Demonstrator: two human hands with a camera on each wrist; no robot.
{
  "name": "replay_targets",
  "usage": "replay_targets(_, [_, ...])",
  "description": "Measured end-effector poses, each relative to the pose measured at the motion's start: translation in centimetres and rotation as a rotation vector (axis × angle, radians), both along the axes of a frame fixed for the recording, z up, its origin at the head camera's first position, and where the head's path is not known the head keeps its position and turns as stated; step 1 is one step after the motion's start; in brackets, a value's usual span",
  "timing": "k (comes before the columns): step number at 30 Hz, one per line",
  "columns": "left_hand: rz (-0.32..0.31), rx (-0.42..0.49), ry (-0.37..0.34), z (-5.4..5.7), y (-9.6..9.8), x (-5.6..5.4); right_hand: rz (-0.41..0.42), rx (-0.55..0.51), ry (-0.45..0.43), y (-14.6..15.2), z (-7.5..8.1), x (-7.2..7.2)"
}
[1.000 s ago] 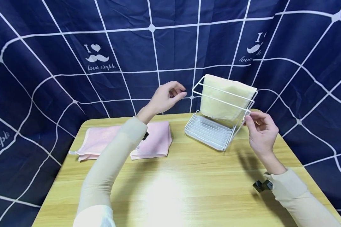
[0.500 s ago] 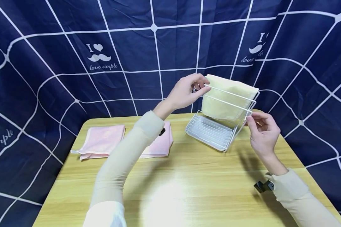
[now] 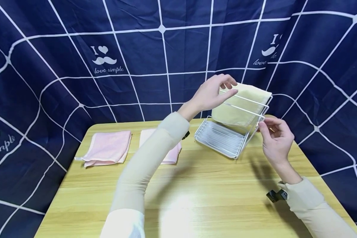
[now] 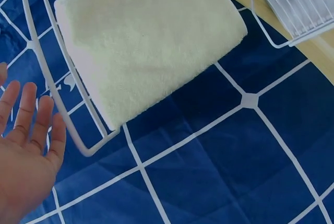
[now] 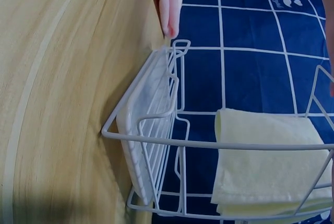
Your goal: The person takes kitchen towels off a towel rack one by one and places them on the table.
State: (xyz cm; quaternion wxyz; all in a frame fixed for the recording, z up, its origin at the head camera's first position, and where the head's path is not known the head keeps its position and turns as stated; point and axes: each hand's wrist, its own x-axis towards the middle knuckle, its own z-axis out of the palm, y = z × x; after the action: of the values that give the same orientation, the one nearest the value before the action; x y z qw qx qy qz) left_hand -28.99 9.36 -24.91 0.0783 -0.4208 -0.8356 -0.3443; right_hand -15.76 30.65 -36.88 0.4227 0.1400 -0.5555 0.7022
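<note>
A white wire rack [image 3: 220, 138] with a slatted tray at its base stands at the back right of the table. Over its upper rails hangs a folded pale yellow towel [image 3: 239, 114], fluffy in the left wrist view. My left hand [image 3: 212, 95] is at the rack's upper left end, overlapping rails and towel in the head view. Seen from the left wrist, that hand's fingers [image 4: 39, 127] are spread loosely beside the top rail, holding nothing. My right hand [image 3: 276, 138] pinches the rack's right side frame between thumb and forefinger. The towel hangs clear above the tray.
Two folded pink towels lie on the wooden table [image 3: 131, 195]: one at the left [image 3: 108, 147], another in the middle [image 3: 172, 155], partly behind my left sleeve. A navy curtain [image 3: 184, 49] with white grid lines surrounds the table's back and sides.
My left hand has moved right, from beside the rack to its upper rails over the towel's left part. My right hand has kept its pinch on the rack, which stays in place.
</note>
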Motion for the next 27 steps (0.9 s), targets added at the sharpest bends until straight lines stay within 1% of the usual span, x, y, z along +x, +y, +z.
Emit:
replay_targets(3, [0.026,-0.045,0.016,0.0,0.6,-0.5,0.003,0.002,0.0,0.0,0.0,0.0])
replay_targets(7, [0.058,-0.1,0.02,0.0,1.3,-1.2,0.006,0.005,-0.001,0.1,0.0,0.0])
replay_targets(10, [0.074,-0.134,0.023,0.0,1.9,-1.7,0.007,0.006,-0.001,0.1,0.0,0.0])
replay_targets(15, [0.085,-0.176,0.05,0.2,3.0,-2.3,0.008,0.006,0.006,0.1,-0.1,0.0])
replay_targets(19, [0.08,-0.206,0.072,0.4,4.0,-2.5,0.012,0.005,0.01,0.2,-0.1,0.0])
replay_targets(27, [0.077,-0.303,0.127,0.5,5.8,-2.4,0.014,0.012,0.008,0.1,-0.1,0.0])
